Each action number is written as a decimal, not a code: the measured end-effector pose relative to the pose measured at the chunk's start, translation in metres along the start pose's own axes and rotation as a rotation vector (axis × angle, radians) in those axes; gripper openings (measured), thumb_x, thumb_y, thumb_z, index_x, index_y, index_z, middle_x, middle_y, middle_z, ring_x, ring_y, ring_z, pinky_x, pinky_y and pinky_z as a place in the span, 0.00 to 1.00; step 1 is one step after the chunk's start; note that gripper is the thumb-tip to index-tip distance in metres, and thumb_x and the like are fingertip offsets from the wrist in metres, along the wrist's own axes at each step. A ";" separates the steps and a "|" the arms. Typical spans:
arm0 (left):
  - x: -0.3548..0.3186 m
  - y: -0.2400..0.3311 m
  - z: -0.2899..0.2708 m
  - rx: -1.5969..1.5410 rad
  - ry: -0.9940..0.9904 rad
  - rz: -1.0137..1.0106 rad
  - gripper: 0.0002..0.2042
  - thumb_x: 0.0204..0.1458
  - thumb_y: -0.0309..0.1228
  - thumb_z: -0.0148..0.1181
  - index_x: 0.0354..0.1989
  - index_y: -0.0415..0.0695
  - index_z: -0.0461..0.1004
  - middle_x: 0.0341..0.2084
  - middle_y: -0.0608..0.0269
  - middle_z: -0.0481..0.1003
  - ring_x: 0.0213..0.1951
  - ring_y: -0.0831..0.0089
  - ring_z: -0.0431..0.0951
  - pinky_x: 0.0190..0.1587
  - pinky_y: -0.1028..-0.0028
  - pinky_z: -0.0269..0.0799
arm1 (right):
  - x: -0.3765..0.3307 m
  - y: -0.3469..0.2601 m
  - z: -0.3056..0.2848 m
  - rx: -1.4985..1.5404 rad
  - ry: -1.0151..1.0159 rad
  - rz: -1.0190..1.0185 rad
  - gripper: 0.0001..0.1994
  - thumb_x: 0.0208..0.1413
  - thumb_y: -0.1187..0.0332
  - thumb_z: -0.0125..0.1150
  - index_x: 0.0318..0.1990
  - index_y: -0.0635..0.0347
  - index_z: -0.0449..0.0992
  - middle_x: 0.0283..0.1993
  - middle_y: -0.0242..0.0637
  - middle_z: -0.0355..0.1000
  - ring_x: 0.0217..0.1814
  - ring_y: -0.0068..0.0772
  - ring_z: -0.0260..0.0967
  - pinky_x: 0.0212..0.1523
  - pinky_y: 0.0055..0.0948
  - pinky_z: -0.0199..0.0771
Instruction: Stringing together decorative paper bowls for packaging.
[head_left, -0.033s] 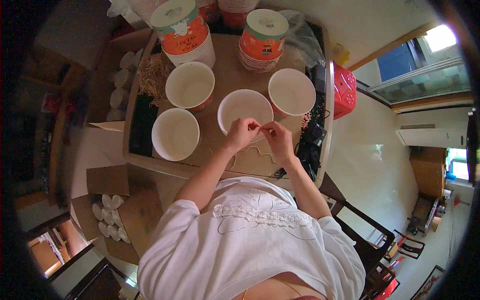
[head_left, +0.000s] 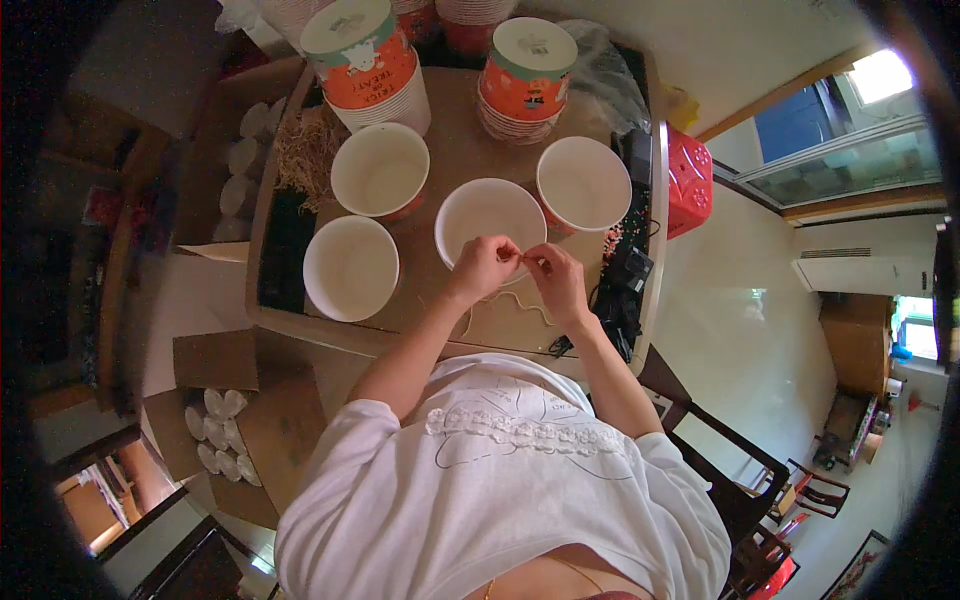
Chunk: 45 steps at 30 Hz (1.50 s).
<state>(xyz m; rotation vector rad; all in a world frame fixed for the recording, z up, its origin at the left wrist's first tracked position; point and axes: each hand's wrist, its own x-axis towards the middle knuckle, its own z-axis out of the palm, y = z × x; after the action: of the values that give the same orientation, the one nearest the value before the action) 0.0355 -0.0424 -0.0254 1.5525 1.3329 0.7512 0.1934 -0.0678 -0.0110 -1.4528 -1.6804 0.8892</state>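
Both of my hands meet over the near rim of the middle white paper bucket. My left hand is closed in a pinch, and so are the fingers of my right hand, almost touching it. A thin cream string trails in curves below them and appears to run up to the fingertips; the exact grip is too small to make out. Open white buckets surround my hands: a right one, a left far one and a left near one. The middle bucket's near side is partly hidden.
Upside-down orange and green bucket stacks stand at the table's far side. Straw-coloured shreds lie at left, black adapters and cables at right. A red plastic stool and cardboard boxes flank the table.
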 end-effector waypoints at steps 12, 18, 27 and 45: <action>0.004 -0.005 -0.014 -0.349 -0.015 -0.086 0.07 0.46 0.29 0.61 0.30 0.38 0.76 0.22 0.61 0.77 0.26 0.78 0.76 0.31 0.77 0.72 | 0.002 -0.015 -0.003 0.013 -0.049 0.017 0.04 0.49 0.76 0.59 0.33 0.64 0.74 0.29 0.38 0.72 0.25 0.27 0.66 0.28 0.23 0.68; -0.003 0.014 -0.019 -0.174 -0.046 0.074 0.08 0.46 0.28 0.61 0.35 0.41 0.76 0.28 0.63 0.76 0.25 0.80 0.72 0.31 0.78 0.70 | 0.001 -0.004 -0.001 0.062 0.015 0.002 0.04 0.50 0.74 0.58 0.34 0.63 0.73 0.28 0.42 0.72 0.24 0.31 0.67 0.25 0.27 0.67; -0.005 0.015 -0.008 -0.084 0.168 0.182 0.03 0.47 0.24 0.58 0.29 0.39 0.74 0.23 0.61 0.73 0.24 0.73 0.73 0.27 0.76 0.69 | 0.002 -0.003 -0.001 0.013 0.004 -0.053 0.02 0.50 0.75 0.58 0.31 0.63 0.73 0.26 0.41 0.70 0.22 0.36 0.65 0.25 0.29 0.66; -0.028 0.069 -0.028 0.013 0.036 0.083 0.03 0.46 0.25 0.60 0.28 0.39 0.74 0.24 0.62 0.75 0.26 0.77 0.73 0.29 0.77 0.69 | 0.003 -0.004 -0.024 0.032 -0.041 -0.080 0.02 0.48 0.76 0.59 0.31 0.61 0.74 0.30 0.37 0.68 0.27 0.28 0.66 0.26 0.25 0.68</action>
<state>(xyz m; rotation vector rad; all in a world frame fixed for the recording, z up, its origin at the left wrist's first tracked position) 0.0317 -0.0615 0.0519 1.6197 1.3083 0.8273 0.2120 -0.0641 0.0042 -1.3452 -1.7343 0.9031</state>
